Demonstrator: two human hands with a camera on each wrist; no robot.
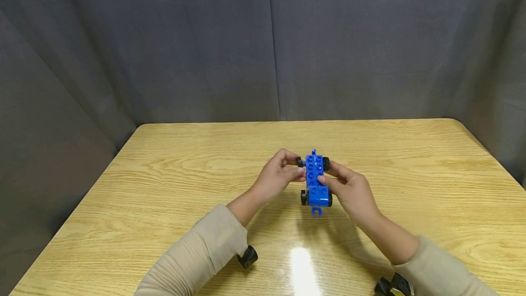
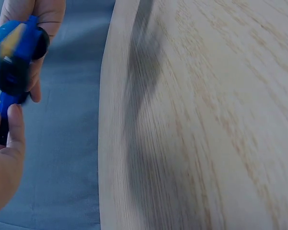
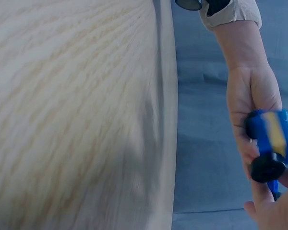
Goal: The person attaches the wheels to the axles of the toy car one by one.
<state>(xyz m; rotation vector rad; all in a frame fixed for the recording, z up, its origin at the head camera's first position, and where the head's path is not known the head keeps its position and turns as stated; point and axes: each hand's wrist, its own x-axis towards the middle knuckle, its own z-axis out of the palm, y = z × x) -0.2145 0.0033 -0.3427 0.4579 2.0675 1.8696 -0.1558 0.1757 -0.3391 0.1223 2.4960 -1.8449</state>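
Observation:
A blue toy car [image 1: 314,172] with a studded bed, black wheels and a small hitch at each end is held up between both hands over the table. My left hand [image 1: 276,175] pinches it at the far left wheel [image 1: 300,162], thumb toward me. From the other side my right hand [image 1: 355,193] grips the body, its thumb on the studs and fingers by the far right wheel. In the left wrist view the car [image 2: 12,60] looks blurred, with a yellow patch on its end. The same patch shows on the car [image 3: 278,134] in the right wrist view.
A wooden table [image 1: 164,195] spreads under both arms, backed by a grey curtain [image 1: 205,49]. One small black device [image 1: 248,257] sits by the left sleeve, and another black device [image 1: 399,283] by the right sleeve. The table's far edge lies beyond the hands.

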